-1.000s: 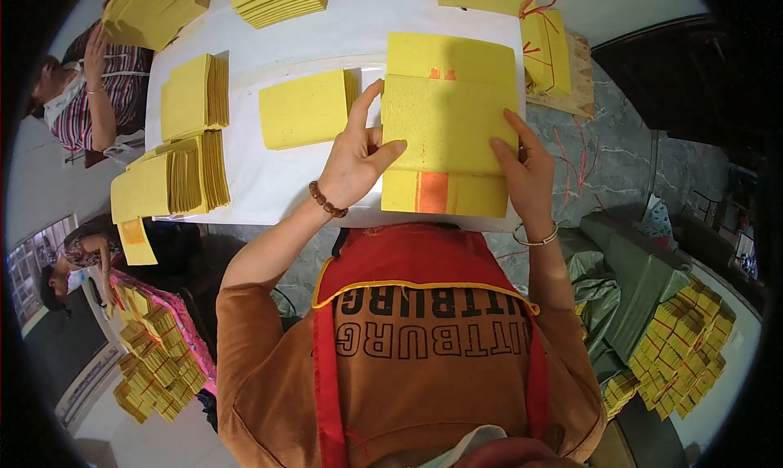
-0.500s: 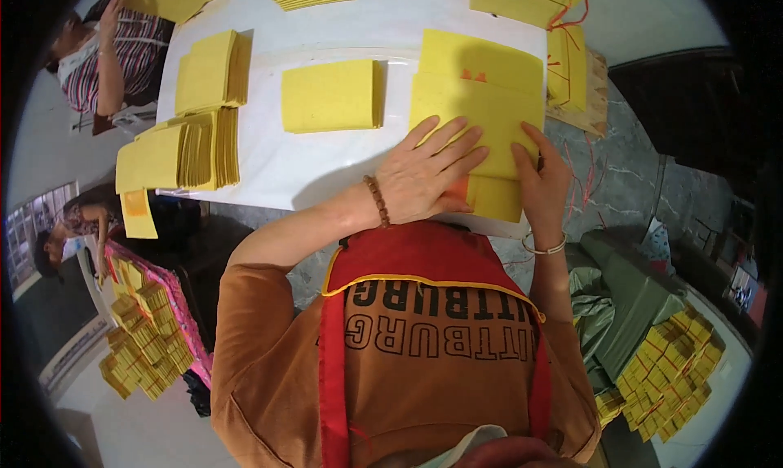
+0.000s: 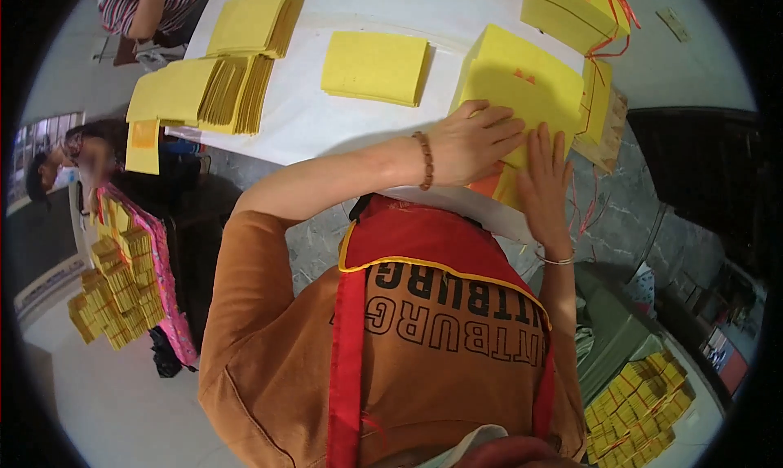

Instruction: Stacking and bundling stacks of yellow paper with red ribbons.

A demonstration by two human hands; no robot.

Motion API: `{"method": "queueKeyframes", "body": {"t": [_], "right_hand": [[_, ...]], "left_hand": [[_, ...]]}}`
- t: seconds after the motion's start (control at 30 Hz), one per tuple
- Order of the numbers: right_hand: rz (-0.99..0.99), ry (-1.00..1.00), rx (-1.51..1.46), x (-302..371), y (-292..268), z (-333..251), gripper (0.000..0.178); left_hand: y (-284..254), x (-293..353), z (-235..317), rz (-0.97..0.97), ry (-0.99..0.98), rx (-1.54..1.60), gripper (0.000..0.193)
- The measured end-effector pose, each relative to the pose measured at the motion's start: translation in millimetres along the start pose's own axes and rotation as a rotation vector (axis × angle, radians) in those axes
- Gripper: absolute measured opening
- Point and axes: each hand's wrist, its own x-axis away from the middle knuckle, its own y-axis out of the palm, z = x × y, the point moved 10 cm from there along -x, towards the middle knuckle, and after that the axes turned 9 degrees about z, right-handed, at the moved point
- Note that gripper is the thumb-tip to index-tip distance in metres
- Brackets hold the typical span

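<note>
A large yellow paper sheet (image 3: 530,60) with small orange marks lies near the table's right front edge, its lower part under my hands. My left hand (image 3: 481,142) rests flat on it, fingers stretched toward the right, holding nothing. Beside it my right hand (image 3: 545,183) lies along the paper's right lower side with fingers extended and nearly touching the left fingertips. An orange patch on the paper shows just below my left hand. Whether several sheets are layered under my palms is hidden. To the left lies a stack of folded yellow paper (image 3: 373,67).
More folded yellow stacks (image 3: 251,24) and a fanned pile (image 3: 175,93) cover the table's left side. Yellow bundles with red string (image 3: 575,11) stand at the right. Heaped yellow bundles (image 3: 640,407) sit lower right; others (image 3: 122,280) are lower left. People are at left.
The view has shifted, so the table sits higher and further right. My right hand has come inward from the paper's edge to lie flat beside my left. The large sheet's upper fold line no longer shows.
</note>
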Motion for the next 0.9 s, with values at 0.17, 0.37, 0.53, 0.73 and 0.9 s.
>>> {"method": "queueKeyframes", "body": {"t": [0.17, 0.37, 0.53, 0.73, 0.9], "right_hand": [[0.005, 0.226, -1.156, -2, -22, 18, 0.055], [0.203, 0.354, -1.432, 0, -30, 43, 0.054], [0.511, 0.458, -1.396, 11, -54, 73, 0.05], [0.504, 0.516, -1.38, 27, -37, 96, 0.047], [0.454, 0.507, -1.414, 25, -22, 88, 0.044]], "left_hand": [[17, -13, 15, -0.005, 0.027, -0.282, 0.041], [21, -23, 21, 0.005, 0.028, -0.391, 0.024], [-68, 0, 1, 0.548, 0.087, -0.412, 0.025], [-99, 97, -115, 0.473, -0.165, -0.53, 0.041], [-44, 129, -146, 0.338, -0.187, -0.565, 0.038]]}}
